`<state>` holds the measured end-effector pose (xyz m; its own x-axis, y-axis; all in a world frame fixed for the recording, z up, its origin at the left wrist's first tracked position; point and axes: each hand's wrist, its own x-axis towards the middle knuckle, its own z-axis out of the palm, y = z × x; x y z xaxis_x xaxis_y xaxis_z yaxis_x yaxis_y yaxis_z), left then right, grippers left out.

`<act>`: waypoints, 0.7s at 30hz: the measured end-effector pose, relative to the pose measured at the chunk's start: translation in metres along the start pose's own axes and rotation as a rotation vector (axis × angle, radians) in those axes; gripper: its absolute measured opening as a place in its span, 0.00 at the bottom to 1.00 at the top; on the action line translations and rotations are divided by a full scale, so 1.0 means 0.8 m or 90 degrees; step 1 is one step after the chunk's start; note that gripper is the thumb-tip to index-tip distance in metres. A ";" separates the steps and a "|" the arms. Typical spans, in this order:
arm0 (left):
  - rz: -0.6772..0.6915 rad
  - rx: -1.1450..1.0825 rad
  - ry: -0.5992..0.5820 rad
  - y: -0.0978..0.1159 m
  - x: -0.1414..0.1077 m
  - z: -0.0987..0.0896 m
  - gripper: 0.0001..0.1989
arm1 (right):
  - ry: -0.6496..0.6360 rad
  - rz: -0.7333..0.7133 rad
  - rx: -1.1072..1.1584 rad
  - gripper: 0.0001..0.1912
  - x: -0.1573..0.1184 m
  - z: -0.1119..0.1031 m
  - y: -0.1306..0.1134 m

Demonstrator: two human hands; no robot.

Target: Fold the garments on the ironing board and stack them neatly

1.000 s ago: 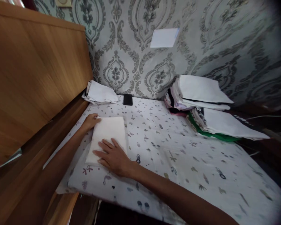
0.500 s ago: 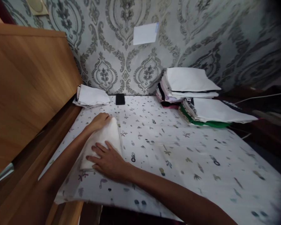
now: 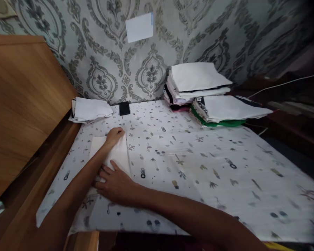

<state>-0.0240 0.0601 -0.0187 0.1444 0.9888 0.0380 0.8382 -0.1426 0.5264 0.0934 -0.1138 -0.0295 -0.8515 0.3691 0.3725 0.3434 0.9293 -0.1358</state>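
Note:
A folded white cloth [image 3: 121,153] lies near the left end of the patterned sheet; its exact kind cannot be made out. My left hand [image 3: 115,136] is at its far edge, with the fingers curled together over the far right corner. Lower down, my right hand [image 3: 117,184] rests palm down on the near part of the cloth, fingers spread. My left forearm crosses over the cloth and covers its left middle.
A small pile of white folded cloths [image 3: 91,109] sits at the back left, beside a black flat object [image 3: 124,108]. Two taller stacks of folded clothes [image 3: 199,76] [image 3: 227,108] stand at the back right. A wooden panel [image 3: 23,104] rises on the left.
My left hand has shifted across the far edge to the corner, and more of the cloth's far left side shows. My right hand stays on the near part. The view has turned slightly right.

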 end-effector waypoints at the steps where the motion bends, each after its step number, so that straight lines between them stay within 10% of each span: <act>1: 0.002 0.006 0.009 0.001 -0.002 0.002 0.10 | 0.004 -0.001 0.001 0.18 0.000 0.001 0.000; 9: 0.096 0.111 0.066 0.030 -0.055 -0.023 0.15 | 0.001 0.017 -0.003 0.20 -0.002 -0.008 -0.003; 15: 0.166 0.139 -0.118 -0.005 -0.114 -0.034 0.26 | -0.011 0.024 0.032 0.21 0.000 -0.009 -0.001; 21: 0.169 0.119 -0.115 -0.032 -0.119 -0.035 0.29 | -0.021 0.031 0.048 0.21 0.003 -0.005 -0.004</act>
<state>-0.0740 -0.0293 -0.0115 0.4464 0.8948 -0.0061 0.8381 -0.4157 0.3533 0.0919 -0.1161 -0.0243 -0.8478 0.4128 0.3330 0.3547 0.9081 -0.2227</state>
